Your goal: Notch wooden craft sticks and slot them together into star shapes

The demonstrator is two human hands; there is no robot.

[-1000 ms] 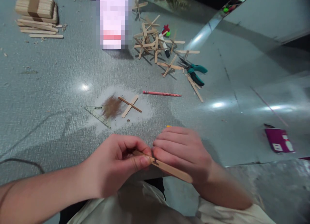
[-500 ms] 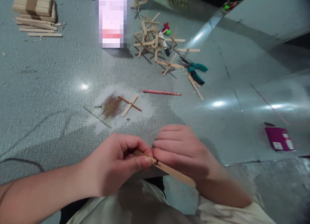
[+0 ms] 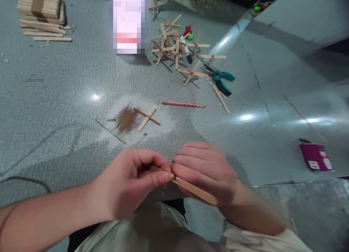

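Low at the centre, my left hand (image 3: pixel 145 181) pinches a wooden craft stick (image 3: pixel 197 191) between thumb and fingers. My right hand (image 3: pixel 205 172) is closed against the same stick, its fingertips curled out of sight. A small dark notch or mark shows on the stick beside my left thumb. The stick slants down to the right, its rounded end under my right hand. Beyond the hands, two crossed craft sticks (image 3: pixel 152 111) lie on a white patch of the table (image 3: pixel 68 74). A clear triangular ruler (image 3: pixel 111 131) and brown dust (image 3: pixel 127 119) are beside them.
Ahead lies a pink pencil (image 3: pixel 183 104). Teal-handled pliers (image 3: pixel 222 81) and several crossed-stick pieces (image 3: pixel 177 50) are further back. Bundled craft sticks (image 3: pixel 40 5) are at the far left, a pixelated bright object (image 3: pixel 128 23) at the back, a purple packet (image 3: pixel 316 157) at right.
The stick's right end has tipped up slightly, and my right hand has shifted a little with it. Both hands keep their hold. The whole view has drifted slightly.
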